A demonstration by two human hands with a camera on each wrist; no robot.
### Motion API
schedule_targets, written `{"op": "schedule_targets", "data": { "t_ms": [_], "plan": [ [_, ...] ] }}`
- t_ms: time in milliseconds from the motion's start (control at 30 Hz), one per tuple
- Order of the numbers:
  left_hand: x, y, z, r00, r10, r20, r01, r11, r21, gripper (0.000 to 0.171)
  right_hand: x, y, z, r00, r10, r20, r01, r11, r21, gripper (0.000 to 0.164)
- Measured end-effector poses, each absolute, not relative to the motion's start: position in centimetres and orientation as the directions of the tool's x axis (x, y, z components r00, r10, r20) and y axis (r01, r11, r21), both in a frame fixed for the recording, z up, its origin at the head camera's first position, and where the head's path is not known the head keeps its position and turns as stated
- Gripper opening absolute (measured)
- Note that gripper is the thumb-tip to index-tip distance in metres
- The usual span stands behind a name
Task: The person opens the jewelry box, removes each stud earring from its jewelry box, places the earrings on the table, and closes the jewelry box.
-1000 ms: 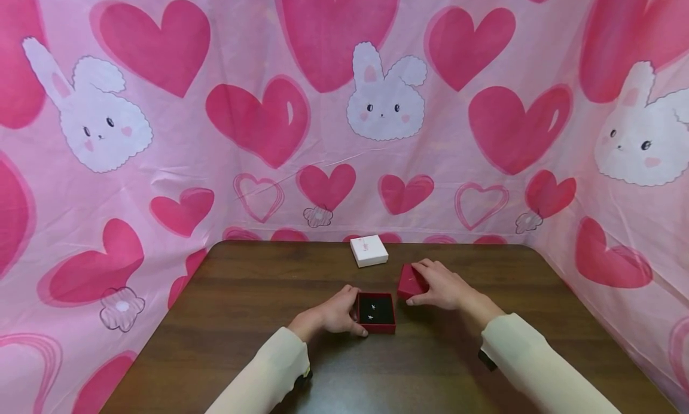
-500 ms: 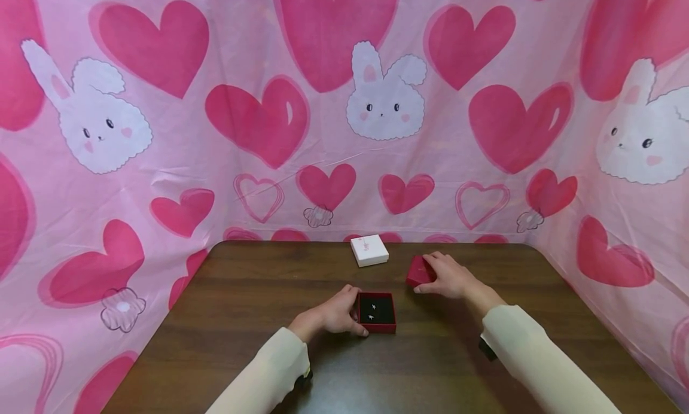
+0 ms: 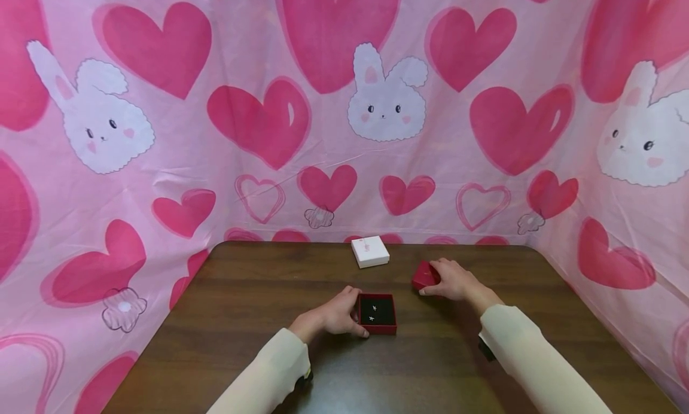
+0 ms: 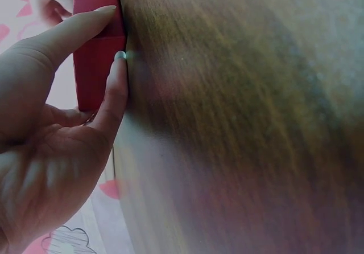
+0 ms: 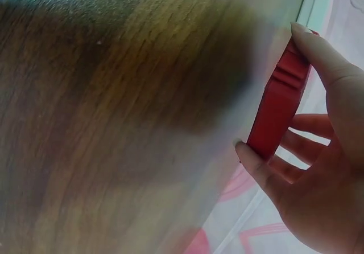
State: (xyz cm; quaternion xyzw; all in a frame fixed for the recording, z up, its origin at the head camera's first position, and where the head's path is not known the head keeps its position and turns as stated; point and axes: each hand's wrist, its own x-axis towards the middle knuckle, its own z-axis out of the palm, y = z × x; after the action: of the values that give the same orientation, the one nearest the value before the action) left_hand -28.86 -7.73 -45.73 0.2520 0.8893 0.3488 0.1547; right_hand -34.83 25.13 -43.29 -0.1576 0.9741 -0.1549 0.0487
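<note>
A small red jewelry box (image 3: 381, 329) sits lidless on the table, with a black insert (image 3: 383, 309) inside. Two small silvery pieces (image 3: 371, 319), like stud earrings, are set in that insert. My left hand (image 3: 339, 312) holds the box at its left side; in the left wrist view its thumb and fingers lie against the red walls (image 4: 94, 72). Off to the right, my right hand (image 3: 456, 280) grips the red lid (image 3: 423, 274) between thumb and fingers. In the right wrist view the lid (image 5: 276, 114) is seen edge-on; whether it touches the table I cannot tell.
A white square box (image 3: 370, 252) with pink print stands behind the red box, near the far edge of the brown wooden table (image 3: 258, 276). Pink cloth (image 3: 323, 145) with hearts and rabbits hangs behind and at both sides.
My right hand has carried the red lid to the right, away from the box, and it now sits slightly lower than half a second ago. My left hand and the box have stayed put.
</note>
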Motion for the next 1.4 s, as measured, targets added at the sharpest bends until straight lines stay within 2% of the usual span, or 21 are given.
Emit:
{"op": "schedule_targets", "data": {
  "t_ms": [333,733,933,1400],
  "plan": [
    [-28.8,-7.7,-45.9,-0.825,0.557,-0.094,0.341,0.623,0.704,0.071,-35.1,25.4,-43.8,-0.948,-0.309,-0.072,-0.272,0.909,-0.315,0.086],
    [-28.8,-7.7,-46.0,-0.828,0.551,-0.098,0.333,0.626,0.705,0.072,-35.0,25.6,-44.6,-0.954,-0.292,-0.064,-0.257,0.911,-0.322,0.093],
    [-28.8,-7.8,-45.9,-0.828,0.553,-0.097,0.341,0.632,0.696,0.072,-34.7,25.6,-43.8,-0.951,-0.299,-0.074,-0.263,0.912,-0.315,0.099],
    [-28.9,-7.7,-45.8,-0.826,0.555,-0.097,0.351,0.642,0.682,0.071,-33.9,26.1,-42.1,-0.947,-0.319,-0.034,-0.292,0.902,-0.317,0.091]
  ]
}}
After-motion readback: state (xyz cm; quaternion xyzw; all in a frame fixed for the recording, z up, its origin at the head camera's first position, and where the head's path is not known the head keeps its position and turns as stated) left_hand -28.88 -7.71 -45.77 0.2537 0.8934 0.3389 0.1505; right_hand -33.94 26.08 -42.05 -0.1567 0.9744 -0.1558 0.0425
